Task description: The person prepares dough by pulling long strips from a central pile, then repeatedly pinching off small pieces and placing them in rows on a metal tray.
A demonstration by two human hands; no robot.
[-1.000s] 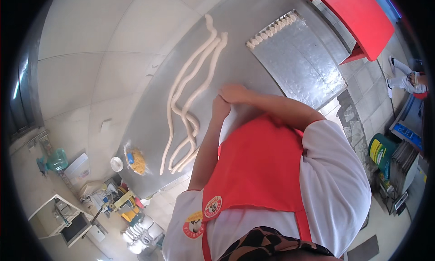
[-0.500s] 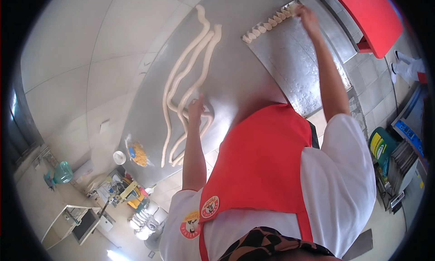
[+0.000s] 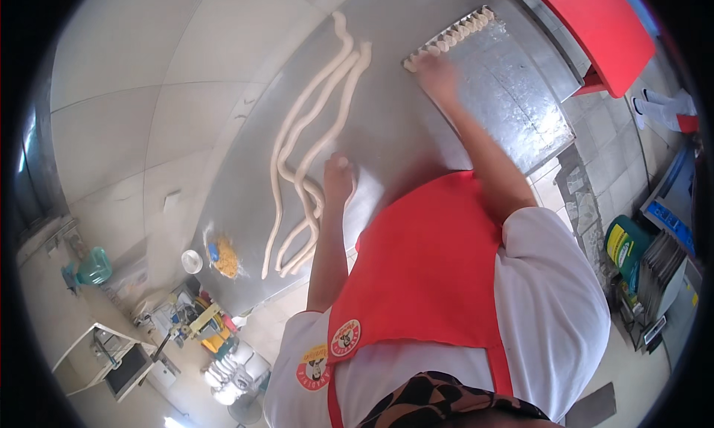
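Long ropes of pale dough (image 3: 297, 116) lie lengthwise on the steel table, crossing each other at their near ends. My left hand (image 3: 338, 179) is closed around the end of one rope, and a bit of dough shows at its fingertips. To the right, a flat metal tray (image 3: 506, 93) carries a row of small dough pieces (image 3: 454, 36) along its far edge. My right hand (image 3: 439, 78) hangs at the left end of that row, by the tray's corner. Motion smears its fingers, so whether it holds anything is hidden.
Near the table's left edge sit a bag of yellow crumbly stuff (image 3: 224, 257) and a small white tub (image 3: 191, 261). A red table (image 3: 602, 26) stands at the far right. Stacked trays (image 3: 658, 275) are on the right, and a person's legs (image 3: 662, 110) show beyond.
My right hand has swept left, from the right end of the dough row to its left end. My left hand has shifted slightly right with the rope's end.
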